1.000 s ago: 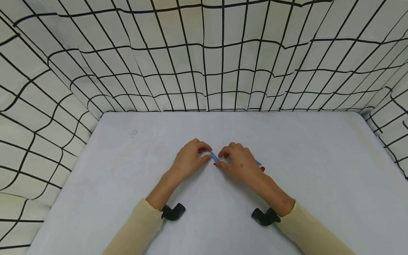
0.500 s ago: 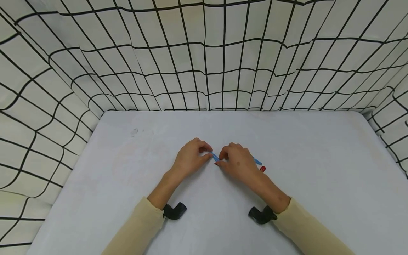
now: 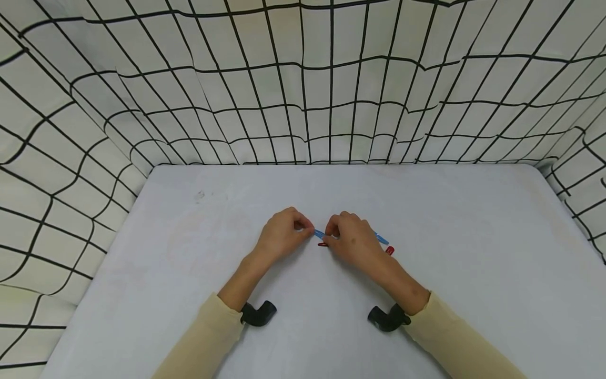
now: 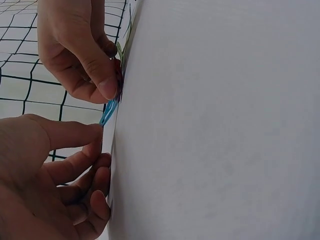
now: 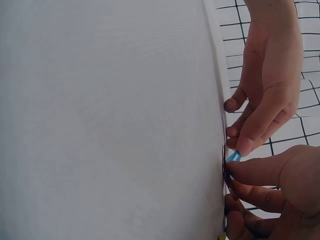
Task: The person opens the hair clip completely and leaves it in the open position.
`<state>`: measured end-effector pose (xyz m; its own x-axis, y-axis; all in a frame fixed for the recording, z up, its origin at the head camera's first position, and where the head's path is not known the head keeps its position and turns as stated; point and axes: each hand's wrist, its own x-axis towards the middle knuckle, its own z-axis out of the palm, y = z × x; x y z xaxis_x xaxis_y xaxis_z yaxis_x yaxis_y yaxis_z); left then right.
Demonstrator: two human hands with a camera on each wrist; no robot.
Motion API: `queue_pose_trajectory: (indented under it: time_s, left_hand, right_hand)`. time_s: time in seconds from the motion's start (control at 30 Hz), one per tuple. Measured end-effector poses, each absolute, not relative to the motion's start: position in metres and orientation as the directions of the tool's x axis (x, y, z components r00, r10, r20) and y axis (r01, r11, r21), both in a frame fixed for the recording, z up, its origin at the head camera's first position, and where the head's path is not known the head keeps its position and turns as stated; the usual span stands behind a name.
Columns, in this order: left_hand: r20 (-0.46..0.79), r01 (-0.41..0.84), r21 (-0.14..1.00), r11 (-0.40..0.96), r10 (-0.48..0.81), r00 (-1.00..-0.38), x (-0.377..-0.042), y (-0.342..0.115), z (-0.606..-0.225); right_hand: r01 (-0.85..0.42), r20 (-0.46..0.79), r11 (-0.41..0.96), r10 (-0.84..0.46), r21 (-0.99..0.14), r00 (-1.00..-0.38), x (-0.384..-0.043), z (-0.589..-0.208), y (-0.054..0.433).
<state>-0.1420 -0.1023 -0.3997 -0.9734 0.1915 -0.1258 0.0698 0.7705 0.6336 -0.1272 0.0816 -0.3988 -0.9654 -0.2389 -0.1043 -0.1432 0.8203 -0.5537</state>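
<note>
Near the middle of the frame, the left hand (image 3: 285,232) pinches the left end of a slim blue strip (image 3: 319,233) between thumb and forefinger; that narrow hold could slip if the strip were pulled sideways, since only its tip seems caught. The strip runs down to the right, into the right hand (image 3: 352,238), whose thumb and forefinger also close narrowly on it. Were the two hands to pull unevenly, it might bend or spring away. A red tip (image 3: 323,244) shows just below that pinch and could get snagged or nudged along. Past the right hand's far side lie another blue end (image 3: 382,239) and a red end (image 3: 390,251), which the heel of the hand might sweep aside; whether they join the nearer pieces I cannot tell.

The white table (image 3: 473,237) fills the lower frame, with a grey smudge (image 3: 200,195) at upper left of its top. Black netting (image 3: 331,52) over a pale backing rises along the left side, across the top and down the right.
</note>
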Motion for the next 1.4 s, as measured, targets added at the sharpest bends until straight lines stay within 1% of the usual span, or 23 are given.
queue_pose_trajectory:
  time_s: [0.17, 0.37, 0.5, 0.73, 0.9, 1.03, 1.17, 1.4]
  left_hand:
    - [-0.138, 0.056, 0.675, 0.736, 0.2, -0.97, -0.143, -0.106, -0.401]
    - [-0.136, 0.051, 0.743, 0.667, 0.225, -0.965, -0.144, -0.11, -0.4]
    - [-0.133, 0.044, 0.776, 0.629, 0.231, -0.964, -0.144, -0.111, -0.399]
    - [-0.147, 0.04, 0.789, 0.613, 0.251, -0.957, -0.144, -0.113, -0.398]
    - [-0.147, 0.05, 0.798, 0.601, 0.275, -0.95, -0.144, -0.113, -0.397]
    - [-0.137, 0.076, 0.816, 0.573, 0.32, -0.938, -0.144, -0.113, -0.398]
    - [-0.117, 0.103, 0.834, 0.542, 0.355, -0.927, -0.143, -0.113, -0.399]
    - [-0.09, 0.112, 0.853, 0.511, 0.354, -0.931, -0.143, -0.112, -0.4]
  right_hand:
    - [-0.122, -0.124, 0.807, -0.235, -0.578, -0.964, -0.128, -0.398, 0.082]
    - [-0.036, -0.18, 0.735, -0.214, -0.677, -0.96, -0.13, -0.397, 0.086]
    - [-0.03, -0.178, 0.698, -0.224, -0.715, -0.958, -0.132, -0.397, 0.088]
    - [-0.013, -0.171, 0.638, -0.227, -0.77, -0.959, -0.132, -0.398, 0.089]
    - [-0.028, -0.134, 0.565, -0.244, -0.825, -0.961, -0.132, -0.396, 0.092]
    - [-0.04, -0.117, 0.527, -0.26, -0.849, -0.959, -0.132, -0.394, 0.094]
    - [-0.028, -0.122, 0.503, -0.262, -0.864, -0.957, -0.133, -0.394, 0.095]
    - [0.003, -0.147, 0.452, -0.285, -0.892, -0.947, -0.133, -0.395, 0.099]
